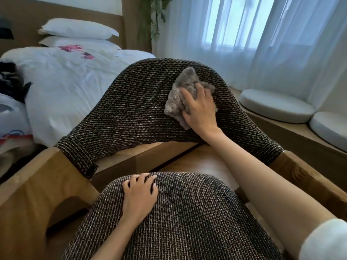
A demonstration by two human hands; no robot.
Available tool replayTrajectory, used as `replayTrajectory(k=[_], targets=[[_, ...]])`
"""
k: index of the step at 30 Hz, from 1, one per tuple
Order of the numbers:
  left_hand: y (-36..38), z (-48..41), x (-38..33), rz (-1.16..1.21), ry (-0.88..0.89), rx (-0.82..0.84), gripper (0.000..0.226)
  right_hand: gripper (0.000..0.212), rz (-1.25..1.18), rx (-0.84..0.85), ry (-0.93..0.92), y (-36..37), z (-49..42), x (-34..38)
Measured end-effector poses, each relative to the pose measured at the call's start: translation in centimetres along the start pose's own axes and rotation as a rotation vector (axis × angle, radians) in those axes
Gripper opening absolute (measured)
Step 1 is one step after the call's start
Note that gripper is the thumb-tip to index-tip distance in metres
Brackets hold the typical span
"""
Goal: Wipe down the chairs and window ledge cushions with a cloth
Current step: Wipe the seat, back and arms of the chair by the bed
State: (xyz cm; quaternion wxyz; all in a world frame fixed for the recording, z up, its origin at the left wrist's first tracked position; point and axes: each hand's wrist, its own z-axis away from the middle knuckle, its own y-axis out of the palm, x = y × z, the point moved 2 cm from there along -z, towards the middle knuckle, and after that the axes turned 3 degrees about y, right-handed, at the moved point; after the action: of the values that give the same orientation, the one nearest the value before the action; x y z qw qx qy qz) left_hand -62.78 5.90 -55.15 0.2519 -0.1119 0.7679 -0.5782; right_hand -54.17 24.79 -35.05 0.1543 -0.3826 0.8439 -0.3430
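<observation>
Fingers [187,96] of right hand [201,114] grip cloth [174,104] against chair back [131,106], arm outstretched; left hand [139,197] rests relaxed on seat [187,222].

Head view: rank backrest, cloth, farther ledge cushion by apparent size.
1. backrest, by far.
2/3. farther ledge cushion and cloth look alike: the right hand hides part of the cloth, so no ranking.

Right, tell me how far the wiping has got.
Nothing can be told as finished. In hand: the right hand holds the crumpled grey cloth against the dark woven chair backrest; the left hand rests on the woven seat cushion. Left: the two round white window ledge cushions, with no hand near them.
</observation>
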Motion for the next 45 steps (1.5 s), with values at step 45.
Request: replayTrajectory(k=[45], targets=[[-1.4, -1.7, 3.6, 0.114, 0.202, 0.302, 0.048, 0.063, -0.253, -0.051, -0.169, -1.6, -5.9, 5.0]])
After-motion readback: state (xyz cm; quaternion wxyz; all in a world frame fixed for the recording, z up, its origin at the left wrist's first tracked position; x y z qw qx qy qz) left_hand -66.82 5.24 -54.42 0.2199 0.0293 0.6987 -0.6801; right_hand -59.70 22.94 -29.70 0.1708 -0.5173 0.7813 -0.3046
